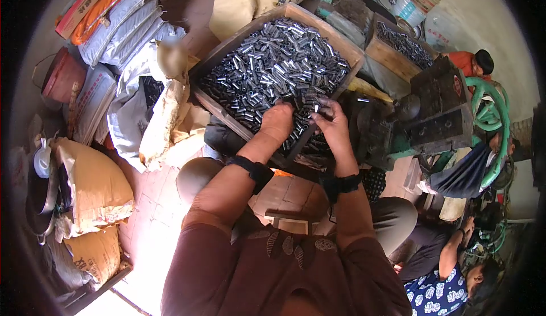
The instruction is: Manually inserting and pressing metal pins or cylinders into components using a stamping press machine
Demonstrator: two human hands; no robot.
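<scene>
A large wooden box (230,37) in front of me is heaped with short, shiny dark metal tubes (273,60). My left hand (277,121) is at the near side of the heap, its fingers curled down among the tubes; what they hold is hidden. Beside it on the right, my right hand (334,124) pinches a small bright metal tube (316,108) between thumb and fingers, over the box's near right corner. Dark bands wrap both my wrists.
Right of the box stands a dark metal machine (435,111) with a green wheel (490,108). A second wooden box (392,54) of metal parts is behind it. Stacked sacks (122,26) and a tan sack (94,185) line the left. Two people sit at the right, one in a floral top (441,293).
</scene>
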